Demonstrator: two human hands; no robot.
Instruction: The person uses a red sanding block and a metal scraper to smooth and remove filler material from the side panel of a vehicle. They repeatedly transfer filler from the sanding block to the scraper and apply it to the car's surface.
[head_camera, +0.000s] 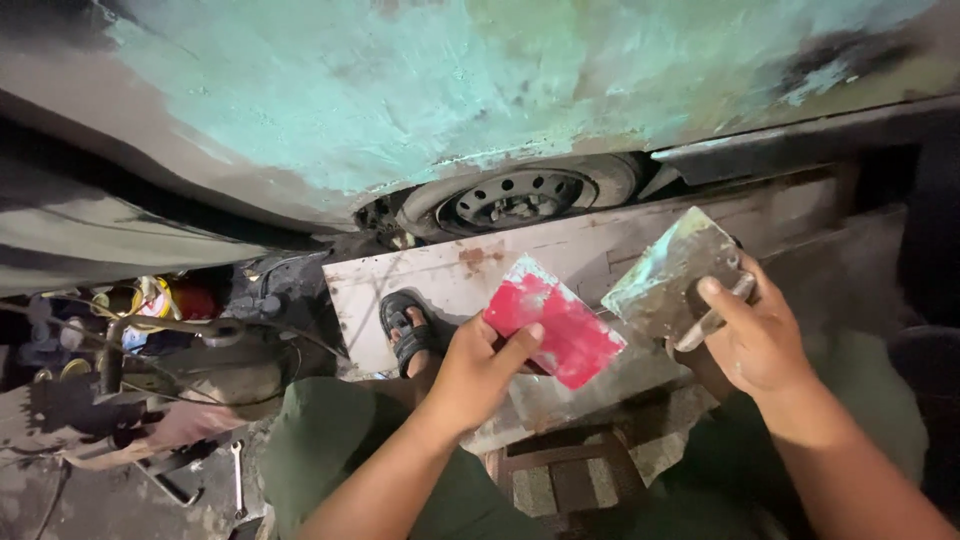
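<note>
- Head view: L hand (478, 372) closed on red spreader card (556, 323), thumb on top, card tilted, smeared w/ pink-red filler.
- R hand (757, 337) gripping metal putty trowel (668, 277) by its handle; blade faces up-left, coated w/ grey-green residue.
- Card and trowel blade sit just beside each other, edges nearly touching, held above lap.
- Vehicle body panel (400, 90) above, patchy teal-green filler over bare grey.
- Wheel (520, 195) below panel edge, steel rim visible.
- White board (440, 275) on ground under hands; sandalled foot (408, 335) rests on it.
- Tools and cables (150, 340) clutter left side; detail unclear.
</note>
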